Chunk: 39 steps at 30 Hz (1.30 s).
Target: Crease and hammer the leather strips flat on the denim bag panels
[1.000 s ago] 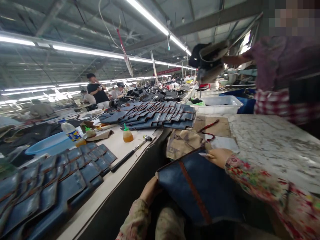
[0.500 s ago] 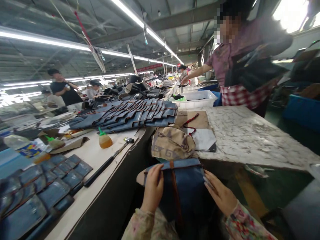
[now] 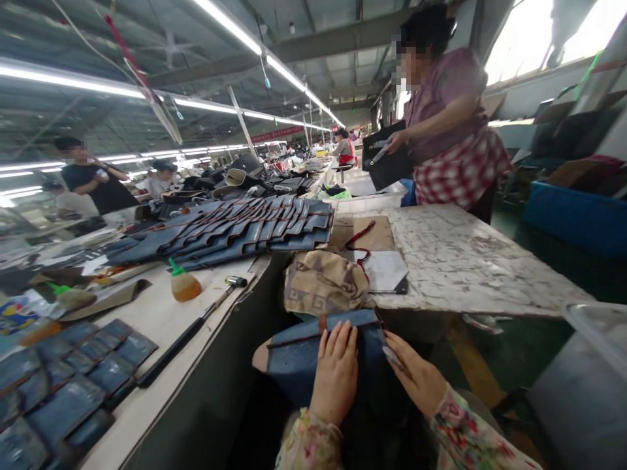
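Lying flat with fingers stretched out, my left hand covered part of the blue piece, which sat in front of me at the centre of my clock. My right hand ran along its right edge, fingers straight — whether they pinched it, I could not tell. At twelve o'clock, just beyond, was a patterned tan cloth. At ten stood a green-nozzled squeeze bottle, amber liquid in its lower part. Between nine and ten was a green-tipped bottle, its contents too blurred to tell; at nine, a labelled bottle was cut by the view. At one a white bin had green and black stuff at its left end — a co-worker's black piece hid part of it. At two, brown and reddish things heaped above a blue bin. At three stood a translucent tub, contents unclear.
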Tool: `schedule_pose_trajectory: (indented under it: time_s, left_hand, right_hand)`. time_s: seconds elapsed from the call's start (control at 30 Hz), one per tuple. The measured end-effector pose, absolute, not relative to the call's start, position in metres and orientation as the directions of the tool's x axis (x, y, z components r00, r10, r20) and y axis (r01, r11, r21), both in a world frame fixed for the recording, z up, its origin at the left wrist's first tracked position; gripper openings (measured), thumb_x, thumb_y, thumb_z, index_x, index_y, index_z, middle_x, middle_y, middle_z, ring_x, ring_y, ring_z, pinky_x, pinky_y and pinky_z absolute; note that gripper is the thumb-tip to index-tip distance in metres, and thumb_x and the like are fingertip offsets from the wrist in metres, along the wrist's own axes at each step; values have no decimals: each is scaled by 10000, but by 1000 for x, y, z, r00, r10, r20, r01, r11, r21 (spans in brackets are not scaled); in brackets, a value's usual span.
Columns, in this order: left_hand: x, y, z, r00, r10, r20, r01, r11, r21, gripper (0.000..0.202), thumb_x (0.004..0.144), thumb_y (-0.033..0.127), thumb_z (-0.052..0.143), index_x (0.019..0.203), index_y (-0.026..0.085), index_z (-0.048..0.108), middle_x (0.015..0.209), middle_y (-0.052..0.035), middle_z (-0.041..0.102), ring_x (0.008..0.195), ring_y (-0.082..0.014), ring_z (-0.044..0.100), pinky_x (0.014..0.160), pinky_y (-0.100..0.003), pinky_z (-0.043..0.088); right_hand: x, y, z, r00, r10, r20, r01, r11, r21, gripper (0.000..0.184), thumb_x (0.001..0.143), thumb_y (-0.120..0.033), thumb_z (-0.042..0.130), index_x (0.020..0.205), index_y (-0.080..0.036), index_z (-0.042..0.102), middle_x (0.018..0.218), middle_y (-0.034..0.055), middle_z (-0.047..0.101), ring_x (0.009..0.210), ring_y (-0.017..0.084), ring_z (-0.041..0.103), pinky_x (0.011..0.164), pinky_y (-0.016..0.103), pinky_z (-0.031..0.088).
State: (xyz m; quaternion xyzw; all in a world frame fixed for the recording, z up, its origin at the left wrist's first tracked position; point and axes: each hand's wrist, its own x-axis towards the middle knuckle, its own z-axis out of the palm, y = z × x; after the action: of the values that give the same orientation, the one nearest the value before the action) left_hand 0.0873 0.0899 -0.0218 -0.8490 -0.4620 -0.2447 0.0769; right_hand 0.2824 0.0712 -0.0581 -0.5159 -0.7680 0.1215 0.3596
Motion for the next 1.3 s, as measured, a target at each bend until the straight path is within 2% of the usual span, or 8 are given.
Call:
schedule_pose_trajectory:
  time_s: [0.37, 0.53, 0.63, 0.7, 0.77, 0.97, 1.1, 1.3]
  left_hand:
    - [108, 95, -1, 362, 830, 425, 876, -458, 148, 315, 810, 101, 407, 1090, 203, 508, 1038, -36, 535, 990, -192, 460, 895, -384, 370]
    - [122, 104, -2, 485, 792, 371, 816, -562, 133, 381, 812, 75, 372, 1165, 181, 468, 1084, -42, 523, 1014, -170, 446, 916, -323, 365]
    - [129, 107, -1, 533, 764, 363, 776, -612, 149, 350, 835, 106, 367, 1162, 178, 469, 1062, -46, 526, 992, -164, 452, 896, -309, 378]
    - [134, 107, 0, 547, 754, 362, 765, -626, 148, 319, 853, 161, 381, 1158, 195, 467, 1042, -40, 526, 975, -166, 456, 866, -312, 392]
    - [136, 106, 2, 554, 751, 360, 763, -631, 140, 302, 860, 223, 403, 1156, 217, 461, 1042, -30, 521, 980, -173, 451, 844, -326, 397]
    - [134, 106, 4, 529, 774, 348, 784, -603, 149, 269, 874, 254, 383, 1129, 234, 465, 1004, -17, 527, 971, -185, 448, 816, -354, 388]
    - [126, 106, 5, 527, 778, 343, 786, -599, 153, 260, 875, 228, 377, 1117, 239, 472, 995, -11, 527, 966, -175, 453, 819, -349, 394]
    - [118, 102, -1, 519, 782, 345, 774, -601, 201, 319, 876, 210, 369, 1189, 205, 430, 1056, -31, 522, 1001, -177, 441, 889, -345, 388]
  right_hand:
    - [290, 76, -60, -257, 850, 459, 694, 493, -524, 429, 802, -144, 337, 1216, -158, 448, 1277, 69, 432, 1146, 167, 425, 947, 271, 391]
    - [290, 79, -49, -107, 920, 378, 602, 363, -712, 343, 843, -323, 403, 1132, -183, 523, 1184, 57, 523, 1082, 189, 488, 936, 310, 410]
    - [291, 79, -40, -13, 977, 213, 484, 192, -854, 395, 841, -422, 402, 1100, -157, 538, 994, 70, 619, 784, 181, 610, 756, 324, 516]
    - [294, 81, -34, 3, 993, 116, 406, 105, -908, 454, 841, -463, 383, 1121, -132, 520, 864, 68, 640, 535, 137, 566, 553, 294, 524]
    - [300, 85, -29, 5, 994, 106, 375, 97, -922, 487, 848, -481, 360, 1162, -131, 485, 870, 73, 628, 495, 119, 529, 484, 271, 496]
    - [311, 102, -24, -38, 917, 397, 673, 317, -668, 419, 887, -395, 308, 1185, -158, 482, 1052, 101, 540, 994, 204, 507, 893, 373, 416]
    - [303, 101, -22, -174, 870, 462, 795, 401, -456, 331, 876, -310, 360, 1123, -185, 542, 994, 88, 547, 916, 195, 517, 829, 367, 451]
    - [291, 98, -8, -284, 826, 488, 810, 478, -339, 285, 867, -201, 378, 1082, -166, 563, 998, 87, 542, 927, 199, 475, 812, 361, 450]
